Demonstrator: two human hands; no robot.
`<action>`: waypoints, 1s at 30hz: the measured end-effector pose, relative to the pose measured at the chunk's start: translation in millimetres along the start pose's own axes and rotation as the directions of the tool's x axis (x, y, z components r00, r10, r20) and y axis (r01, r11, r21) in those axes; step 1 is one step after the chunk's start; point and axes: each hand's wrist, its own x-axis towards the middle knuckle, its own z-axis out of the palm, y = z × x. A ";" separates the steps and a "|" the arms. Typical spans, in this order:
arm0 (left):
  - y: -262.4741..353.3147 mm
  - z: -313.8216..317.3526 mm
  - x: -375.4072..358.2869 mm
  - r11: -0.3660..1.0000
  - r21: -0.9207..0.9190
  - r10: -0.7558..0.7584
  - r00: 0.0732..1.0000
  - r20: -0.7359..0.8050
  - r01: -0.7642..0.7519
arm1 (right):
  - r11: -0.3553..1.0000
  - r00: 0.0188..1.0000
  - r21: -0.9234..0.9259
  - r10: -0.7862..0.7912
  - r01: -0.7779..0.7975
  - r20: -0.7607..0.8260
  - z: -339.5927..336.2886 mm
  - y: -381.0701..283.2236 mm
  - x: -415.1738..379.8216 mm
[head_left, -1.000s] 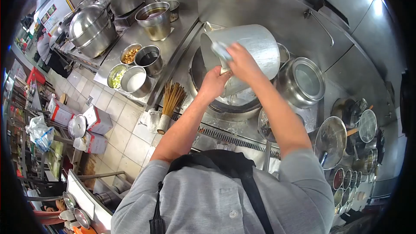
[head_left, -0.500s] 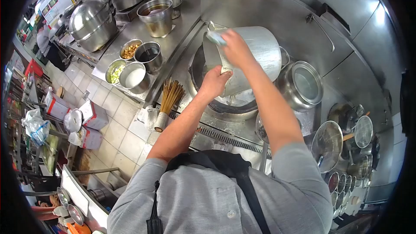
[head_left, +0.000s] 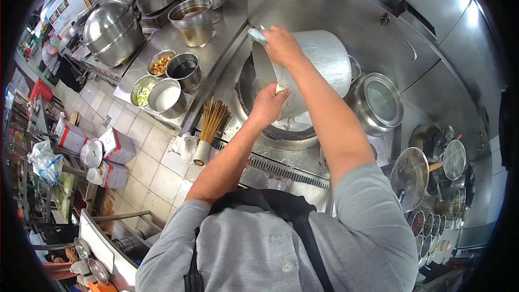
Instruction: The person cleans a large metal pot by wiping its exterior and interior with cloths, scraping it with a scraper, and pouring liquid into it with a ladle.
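A large metal pot (head_left: pixel 324 62) lies tilted on its side over the wok (head_left: pixel 246 89) set in the stove, its mouth facing left. My left hand (head_left: pixel 268 104) is closed round the pot's near rim, with pale cloth under the thumb. At the far part of the rim, my right hand (head_left: pixel 282 46) holds a bluish-white cloth (head_left: pixel 257 35) against the metal. Foamy liquid shows in the wok below the pot. Most of the pot's inside is hidden from view.
A bamboo brush (head_left: pixel 212 124) stands at the stove's near left edge. Left of the stove are bowls (head_left: pixel 167 97) and a steel pot (head_left: pixel 193 24). A lidded pot (head_left: pixel 381 103) and strainers (head_left: pixel 409 176) are at the right. Another person (head_left: pixel 54 59) stands far left.
My right hand with the cloth has moved left and slightly up along the pot's rim. My left hand and the pot have hardly moved.
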 end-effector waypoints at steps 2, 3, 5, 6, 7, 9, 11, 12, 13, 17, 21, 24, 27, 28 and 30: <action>-2.3 1.5 2.5 0.998 0.065 0.012 1.000 -0.010 -0.011 | 0.994 0.987 0.072 -0.076 0.087 -0.139 -11.2 -3.6 -53.6; 4.9 0.2 -0.9 0.998 0.067 0.000 1.000 -0.004 0.000 | 0.992 0.988 0.096 -0.068 0.082 -0.142 -24.0 -13.0 -87.4; 29.0 -8.5 -9.8 0.996 0.084 -0.016 1.000 0.008 0.015 | 0.979 0.991 0.185 -0.058 0.080 -0.123 -45.3 -23.8 -145.4; 22.4 -7.4 -6.9 0.997 0.076 0.025 1.000 -0.019 -0.023 | 0.964 0.994 0.252 -0.059 0.080 -0.092 -50.5 -25.9 -156.5; 13.0 -4.0 -3.5 0.996 0.071 0.062 0.997 -0.047 -0.059 | 0.968 0.995 0.235 -0.070 0.085 -0.074 -49.0 -24.9 -149.6; 5.5 -1.8 -5.3 0.999 0.025 0.050 0.998 -0.045 -0.049 | 0.975 0.997 0.209 -0.072 0.079 -0.039 -44.8 -23.6 -129.1; 15.6 -7.7 -4.6 0.998 -0.055 -0.029 1.000 0.003 0.030 | 0.984 0.986 0.110 -0.127 0.139 -0.109 -30.3 -22.4 -80.0; 12.5 -7.4 -1.8 1.000 -0.027 -0.005 1.000 -0.014 0.005 | 0.989 0.990 0.063 -0.132 0.135 -0.051 -21.5 -15.1 -47.0; 4.1 -5.5 -0.9 1.000 0.006 0.015 1.000 -0.024 -0.015 | 0.992 0.992 0.019 -0.127 0.126 0.005 -12.7 -9.2 -21.6; 5.0 -5.2 0.9 0.999 -0.047 -0.011 1.000 0.000 0.011 | 0.999 0.997 0.041 -0.017 0.015 0.069 -6.5 -4.5 5.8; 8.8 -8.7 2.3 0.998 0.045 -0.034 0.999 0.019 0.034 | 0.981 0.980 0.130 -0.125 0.145 -0.153 -30.0 -15.5 -110.7; -4.1 -5.9 1.3 0.999 0.019 0.042 0.999 0.009 -0.042 | 0.977 0.988 0.168 -0.114 0.130 -0.100 -38.0 -14.3 -148.4; 4.4 -3.0 -4.9 1.000 -0.022 0.009 0.999 0.038 -0.008 | 0.991 0.992 0.082 -0.098 0.105 -0.080 -35.6 -13.2 -103.6; 7.0 -2.9 -5.1 1.000 0.000 0.007 0.999 0.035 -0.007 | 0.994 0.989 0.017 -0.108 0.110 -0.103 -25.8 -5.8 -69.3; 14.8 -4.6 -8.7 0.999 0.051 0.001 1.000 0.028 -0.003 | 0.997 0.998 -0.069 -0.024 0.028 0.056 -2.5 13.7 2.6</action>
